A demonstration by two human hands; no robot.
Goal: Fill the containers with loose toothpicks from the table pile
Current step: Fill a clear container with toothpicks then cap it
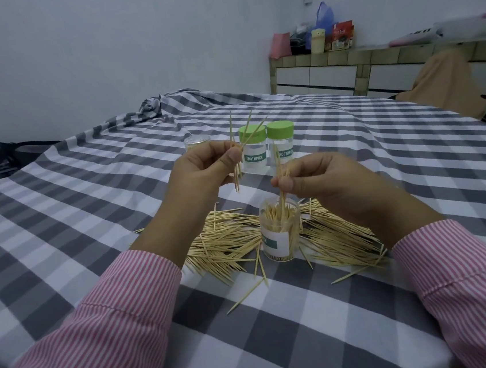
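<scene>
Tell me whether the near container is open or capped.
Open. The near container has no lid; toothpicks stand in its bare mouth, and the right hand lowers more in.

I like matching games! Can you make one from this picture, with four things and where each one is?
Things:
1. open jar
2. two green-lidded jars
3. left hand
4. right hand

Places or states:
A. pinches toothpicks just over the open jar
B. stand side by side behind the hands
C. stands amid the toothpick pile
D. holds a few toothpicks fanned upward

Pairs: 1-C, 2-B, 3-D, 4-A
</scene>
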